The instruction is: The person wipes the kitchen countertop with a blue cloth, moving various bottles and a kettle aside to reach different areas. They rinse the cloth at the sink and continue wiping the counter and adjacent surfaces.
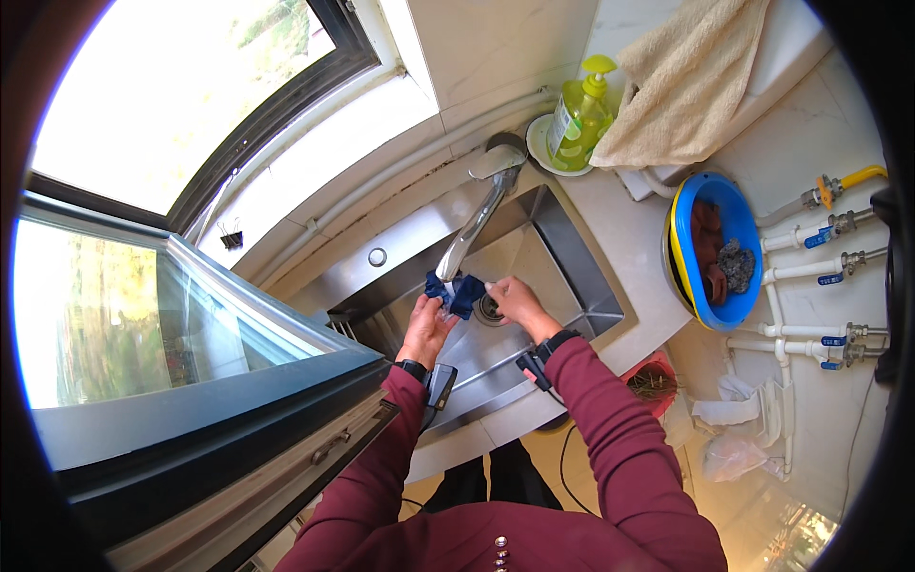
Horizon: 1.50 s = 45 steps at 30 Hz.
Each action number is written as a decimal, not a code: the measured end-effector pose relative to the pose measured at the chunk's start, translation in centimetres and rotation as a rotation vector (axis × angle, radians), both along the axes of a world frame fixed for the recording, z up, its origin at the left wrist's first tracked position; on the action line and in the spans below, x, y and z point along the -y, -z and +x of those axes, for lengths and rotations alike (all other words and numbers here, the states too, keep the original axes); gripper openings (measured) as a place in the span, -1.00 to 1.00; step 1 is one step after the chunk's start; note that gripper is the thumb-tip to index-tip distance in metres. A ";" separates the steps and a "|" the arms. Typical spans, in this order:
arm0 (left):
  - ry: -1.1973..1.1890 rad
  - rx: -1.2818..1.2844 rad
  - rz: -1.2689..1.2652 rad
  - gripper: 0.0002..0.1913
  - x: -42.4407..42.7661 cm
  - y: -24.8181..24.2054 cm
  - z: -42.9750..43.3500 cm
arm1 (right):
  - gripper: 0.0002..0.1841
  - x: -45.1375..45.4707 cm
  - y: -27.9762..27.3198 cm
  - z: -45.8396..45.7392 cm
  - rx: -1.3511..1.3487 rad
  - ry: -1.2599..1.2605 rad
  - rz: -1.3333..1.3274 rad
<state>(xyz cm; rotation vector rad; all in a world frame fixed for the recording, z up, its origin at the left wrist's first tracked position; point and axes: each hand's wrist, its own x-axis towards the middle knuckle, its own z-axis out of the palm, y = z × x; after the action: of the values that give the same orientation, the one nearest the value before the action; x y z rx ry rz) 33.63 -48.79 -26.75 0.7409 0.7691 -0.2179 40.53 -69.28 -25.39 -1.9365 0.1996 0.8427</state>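
A dark blue cloth [468, 295] hangs below the spout of a chrome faucet [475, 227], over a stainless steel sink [532, 268]. Water seems to run from the spout onto it. My left hand [427, 330] grips the cloth's lower left side. Close to the cloth's right edge is my right hand [518, 304], thumb and fingertips together; whether it pinches the cloth's edge cannot be told. The sink drain [488, 312] lies partly hidden between the hands.
An open window sash [207, 390] juts in at the left. Behind the sink stands a green pump bottle [580, 121] on a white dish [541, 146], beside a beige towel [679, 86]. Nested basins, the blue one [750, 279] holding cloths and a grey scourer, stand right, near pipes [800, 330].
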 end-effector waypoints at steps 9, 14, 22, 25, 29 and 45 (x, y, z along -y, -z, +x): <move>0.021 0.063 -0.023 -0.79 -0.2 1.5 -1.3 | -0.65 -4.3 2.7 -3.0 -0.280 0.288 0.463; -0.070 -0.047 0.081 -0.78 0.1 -0.1 -1.9 | -0.84 -4.8 4.2 -3.4 -0.212 0.371 0.544; -0.192 -0.079 0.060 -0.82 -1.2 0.6 -2.7 | -0.85 -6.1 2.9 -2.2 -0.210 0.361 0.607; -0.176 -0.096 0.063 -0.81 -2.2 1.4 -3.0 | -0.81 -6.7 2.3 -2.1 -0.311 0.340 0.633; -0.188 -0.112 0.072 -0.79 -3.0 2.1 -3.5 | -0.75 -7.0 1.9 -2.6 -0.355 0.383 0.691; 0.120 -0.086 0.154 -0.85 0.2 -0.5 -1.4 | -0.66 -1.8 3.3 -3.1 -0.204 0.204 0.262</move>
<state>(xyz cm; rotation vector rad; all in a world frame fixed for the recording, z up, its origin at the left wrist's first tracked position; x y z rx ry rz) 32.27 -49.01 -26.20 0.9295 0.8304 -0.3035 37.42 -67.44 -28.74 -1.5580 0.3824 0.8823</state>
